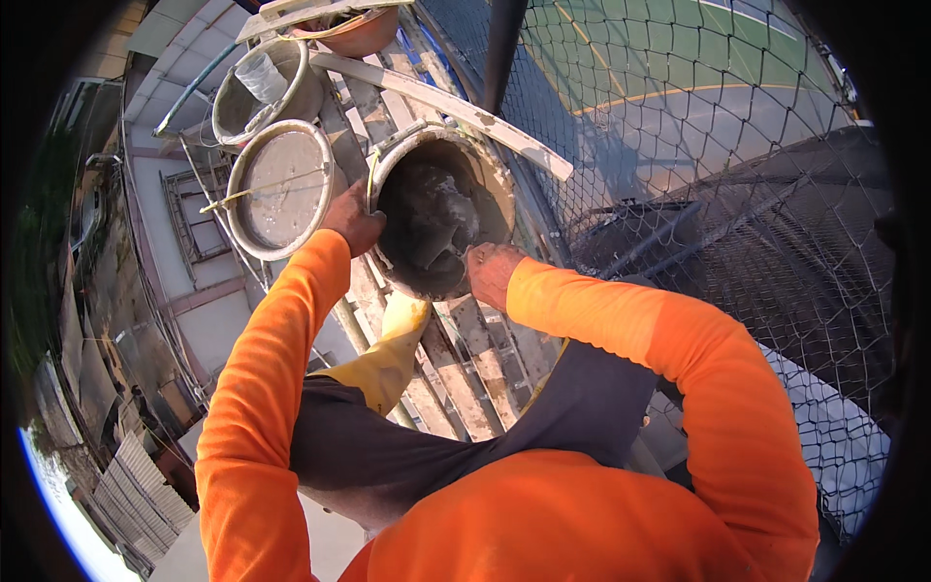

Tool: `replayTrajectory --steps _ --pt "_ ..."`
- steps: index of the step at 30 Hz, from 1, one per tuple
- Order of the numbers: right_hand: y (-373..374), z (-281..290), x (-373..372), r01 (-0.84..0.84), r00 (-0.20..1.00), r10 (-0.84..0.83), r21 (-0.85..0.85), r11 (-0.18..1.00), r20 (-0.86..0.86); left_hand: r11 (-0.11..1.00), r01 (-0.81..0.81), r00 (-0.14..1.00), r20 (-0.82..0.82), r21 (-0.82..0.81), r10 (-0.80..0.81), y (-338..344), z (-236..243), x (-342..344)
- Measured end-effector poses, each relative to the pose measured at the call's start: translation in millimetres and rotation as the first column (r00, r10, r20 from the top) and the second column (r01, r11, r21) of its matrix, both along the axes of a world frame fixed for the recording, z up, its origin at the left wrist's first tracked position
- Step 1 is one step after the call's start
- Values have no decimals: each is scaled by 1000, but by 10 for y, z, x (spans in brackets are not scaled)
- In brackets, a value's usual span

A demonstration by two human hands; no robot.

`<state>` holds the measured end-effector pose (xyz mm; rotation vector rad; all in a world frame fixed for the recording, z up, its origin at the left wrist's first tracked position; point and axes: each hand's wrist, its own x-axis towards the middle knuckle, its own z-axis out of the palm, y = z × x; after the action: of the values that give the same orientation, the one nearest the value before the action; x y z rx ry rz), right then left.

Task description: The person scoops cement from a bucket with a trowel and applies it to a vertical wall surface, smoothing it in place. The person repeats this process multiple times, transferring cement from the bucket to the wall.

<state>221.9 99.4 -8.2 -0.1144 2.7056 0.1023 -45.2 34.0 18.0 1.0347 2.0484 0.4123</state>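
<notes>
A grey, mortar-caked bucket [499,184] stands in front of me, with wet dark mortar [417,204] inside. My left hand [354,218] is closed on the bucket's left rim. My right hand [493,272] is closed round the handle of a trowel [441,247], whose blade is down in the mortar against the inner lower right of the bucket. Left of my left hand, a shallower round container [276,184] holds grey slurry, with a thin stick [223,203] across it.
Behind are another bucket [233,102] with a plastic container, an orange tub [349,34] and a long board [456,112]. My yellow boot [398,344] rests on a slatted wooden platform [465,378]. Chain-link fence [737,145] runs along the right, a court beyond; drops show on both sides.
</notes>
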Motion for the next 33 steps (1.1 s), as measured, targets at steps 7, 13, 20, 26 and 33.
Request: replayTrajectory --steps 7,13,20,26,33 --pt "678 267 -55 406 892 -397 -7 914 -215 996 55 992 -107 -76 -63 115 53 273" --pt "111 0 -286 530 844 -459 -305 791 278 1000 17 993 -120 13 -16 142 -97 116" --pt "-76 225 211 427 899 -437 -295 855 33 979 -196 976 112 58 189 -126 -308 -15" --pt "620 171 -381 365 914 -308 204 909 -262 991 -129 991 23 43 128 -181 -197 205" --pt "482 -526 -250 801 598 -704 -266 536 383 968 -251 962 121 28 246 -432 -193 267"
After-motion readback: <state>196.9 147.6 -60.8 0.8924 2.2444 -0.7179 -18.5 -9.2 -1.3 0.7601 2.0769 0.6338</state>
